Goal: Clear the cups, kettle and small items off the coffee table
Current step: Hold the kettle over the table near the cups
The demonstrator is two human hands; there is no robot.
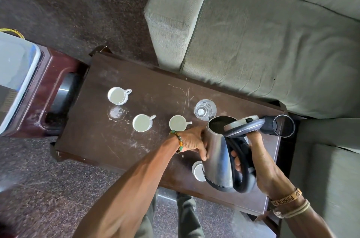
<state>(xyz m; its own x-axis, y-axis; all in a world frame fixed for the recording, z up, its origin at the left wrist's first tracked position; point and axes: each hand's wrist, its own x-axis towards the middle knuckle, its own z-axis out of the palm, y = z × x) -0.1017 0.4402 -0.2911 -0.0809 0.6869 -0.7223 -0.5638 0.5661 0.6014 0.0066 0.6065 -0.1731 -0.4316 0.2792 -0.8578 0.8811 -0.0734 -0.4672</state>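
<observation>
A steel kettle (218, 157) with its lid flipped open is lifted over the right part of the dark coffee table (101, 136). My right hand (259, 161) grips its black handle. My left hand (192, 141) rests flat against the kettle's left side. Three white cups stand on the table: one at the far left (116, 95), one in the middle (141, 122), one next to my left wrist (177, 123). A clear glass (204, 110) stands behind the kettle. A black mesh holder (280, 125) lies at the right. A white round item (198, 171) shows under the kettle.
A grey-green sofa (272, 42) runs along the table's far side, and another cushion (331, 179) sits at the right. A reddish side table (56, 66) with a clear plastic bin (15, 74) stands at the left. Dark speckled floor (48, 189) surrounds the table.
</observation>
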